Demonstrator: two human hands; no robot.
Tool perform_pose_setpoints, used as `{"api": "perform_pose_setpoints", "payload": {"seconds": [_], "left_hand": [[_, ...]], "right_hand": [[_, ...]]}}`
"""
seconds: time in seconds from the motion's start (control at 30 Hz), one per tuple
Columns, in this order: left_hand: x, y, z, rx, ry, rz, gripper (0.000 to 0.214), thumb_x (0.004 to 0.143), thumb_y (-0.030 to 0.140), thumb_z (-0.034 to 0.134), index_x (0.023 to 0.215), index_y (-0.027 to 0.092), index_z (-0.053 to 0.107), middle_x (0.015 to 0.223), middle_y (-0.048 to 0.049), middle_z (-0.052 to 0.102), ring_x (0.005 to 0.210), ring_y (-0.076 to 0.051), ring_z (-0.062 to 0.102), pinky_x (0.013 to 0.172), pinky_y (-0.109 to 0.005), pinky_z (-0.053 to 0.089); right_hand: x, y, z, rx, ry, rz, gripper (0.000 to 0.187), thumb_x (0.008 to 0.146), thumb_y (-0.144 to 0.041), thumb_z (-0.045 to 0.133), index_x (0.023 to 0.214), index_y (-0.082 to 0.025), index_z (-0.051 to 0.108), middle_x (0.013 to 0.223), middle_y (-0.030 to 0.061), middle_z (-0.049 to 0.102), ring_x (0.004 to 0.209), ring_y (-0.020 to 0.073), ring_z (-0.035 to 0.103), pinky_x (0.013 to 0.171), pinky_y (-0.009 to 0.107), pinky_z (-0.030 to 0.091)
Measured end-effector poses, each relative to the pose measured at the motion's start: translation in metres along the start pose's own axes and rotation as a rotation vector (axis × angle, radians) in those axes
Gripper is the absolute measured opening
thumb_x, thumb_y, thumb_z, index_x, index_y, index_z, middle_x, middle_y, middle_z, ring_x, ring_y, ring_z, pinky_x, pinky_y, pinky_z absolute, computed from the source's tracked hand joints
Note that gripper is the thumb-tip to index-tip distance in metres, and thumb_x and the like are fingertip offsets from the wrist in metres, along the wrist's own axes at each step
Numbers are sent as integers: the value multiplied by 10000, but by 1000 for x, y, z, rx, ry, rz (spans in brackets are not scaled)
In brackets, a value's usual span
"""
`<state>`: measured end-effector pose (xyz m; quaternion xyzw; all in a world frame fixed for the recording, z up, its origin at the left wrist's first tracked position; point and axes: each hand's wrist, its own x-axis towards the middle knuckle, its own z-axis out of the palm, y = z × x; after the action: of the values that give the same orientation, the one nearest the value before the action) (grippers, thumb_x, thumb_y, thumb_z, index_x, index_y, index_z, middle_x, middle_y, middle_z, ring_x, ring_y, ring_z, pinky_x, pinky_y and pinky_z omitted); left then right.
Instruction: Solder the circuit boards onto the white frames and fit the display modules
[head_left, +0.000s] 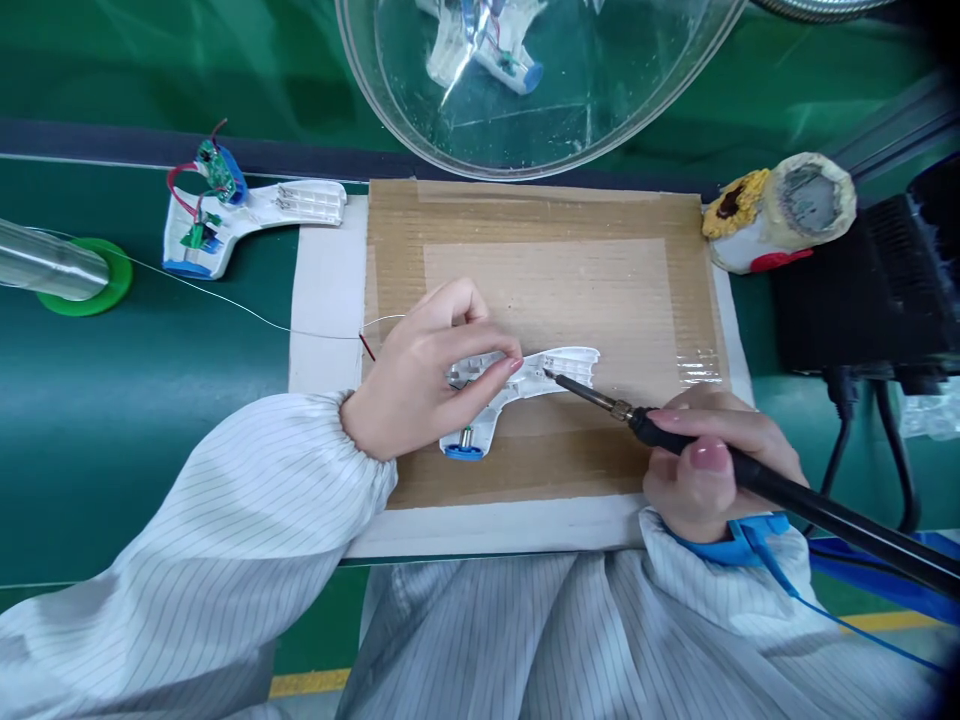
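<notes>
White plastic forked housing (536, 378) pressed under the curled fingers of the left hand (424, 375), black soldering iron (757, 482) gripped firmly in the right hand (712, 465), metal tip (561, 381) reaching the housing

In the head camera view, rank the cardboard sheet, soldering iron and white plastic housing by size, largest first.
Cardboard sheet
Soldering iron, though nearness to the camera may exaggerate it
White plastic housing

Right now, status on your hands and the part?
Left hand pinching white plastic housing on cardboard mat. Right hand holding soldering iron, tip at the housing. Thin wire trails off left from behind left hand.
</notes>
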<state>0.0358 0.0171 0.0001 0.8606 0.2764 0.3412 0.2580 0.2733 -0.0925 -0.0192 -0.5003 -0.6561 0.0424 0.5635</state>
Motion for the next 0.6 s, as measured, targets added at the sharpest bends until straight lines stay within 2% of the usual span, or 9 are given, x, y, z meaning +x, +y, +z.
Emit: {"api": "perform_pose_setpoints", "payload": {"seconds": [0.1, 0.2, 0.3, 0.47, 0.6], "left_hand": [[0, 0, 2, -4, -13, 11, 129, 961, 178, 656, 897, 153, 765, 828, -13, 474, 759, -158, 525, 754, -340, 490], [-1, -1, 2, -9, -33, 12, 118, 955, 182, 664, 905, 158, 768, 828, -17, 482, 756, -162, 531, 743, -340, 483], [-1, 0, 2, -6, -21, 2, 116, 952, 182, 666, 900, 161, 768, 823, -18, 488, 758, -165, 534, 742, -340, 478], [1, 0, 3, -3, -11, -20, 104, 951, 184, 676, 906, 171, 768, 828, -14, 507, 775, -161, 539, 782, -338, 483], [2, 1, 3, 9, -7, -19, 117, 957, 171, 666, 903, 162, 769, 826, -13, 498, 776, -157, 533, 739, -314, 467]], "right_hand": [[2, -1, 4, 18, 87, -26, 208, 1022, -283, 576, 936, -235, 760, 643, -7, 670, 475, 147, 535, 415, 324, 365], [2, -2, 6, 25, 61, 36, 219, 1025, -293, 585, 909, -227, 759, 626, -21, 656, 448, 122, 516, 391, 302, 356], [1, -2, 7, -7, 97, 50, 252, 1033, -339, 592, 882, -227, 760, 590, -41, 616, 452, 104, 515, 391, 279, 365], [1, -1, 11, -41, 136, 85, 271, 1039, -378, 596, 887, -235, 770, 609, -50, 636, 443, 84, 504, 390, 262, 382], [1, -1, 13, -47, 142, 99, 268, 1033, -396, 607, 893, -245, 778, 627, -43, 657, 429, 88, 496, 388, 268, 390]]}}
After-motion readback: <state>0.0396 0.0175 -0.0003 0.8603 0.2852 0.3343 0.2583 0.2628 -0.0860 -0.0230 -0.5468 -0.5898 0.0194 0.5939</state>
